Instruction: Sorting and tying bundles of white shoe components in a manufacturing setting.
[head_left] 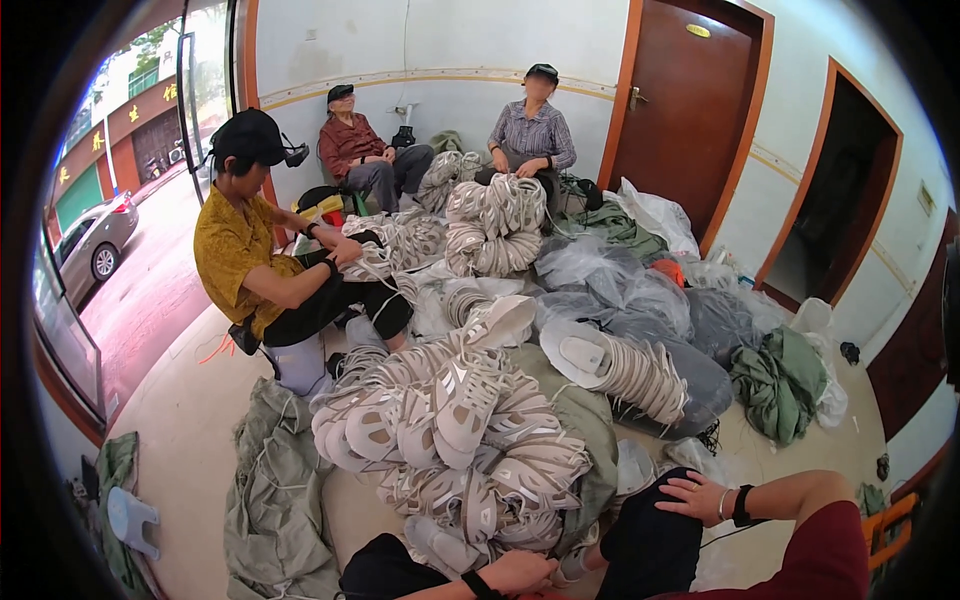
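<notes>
My right hand (695, 497) lies flat with spread fingers on the dark trouser leg over my knee (650, 535). My left hand (520, 572) is low at the front edge, its fingers curled; anything in them is too hidden to make out. Just beyond it lies a big heap of beige and white shoe uppers (480, 430), stacked inside one another in long rows. A single pale upper (440, 545) rests at the near end, close to my left hand. Another nested row of uppers (620, 370) lies to the right of the heap.
A person in a yellow shirt (235, 250) handles uppers at left. Two seated people (370, 150) (530, 135) are by the far wall, among more bundles (495, 225). Plastic bags (620, 280), green sacks (780, 385) and a small stool (133, 520) lie around.
</notes>
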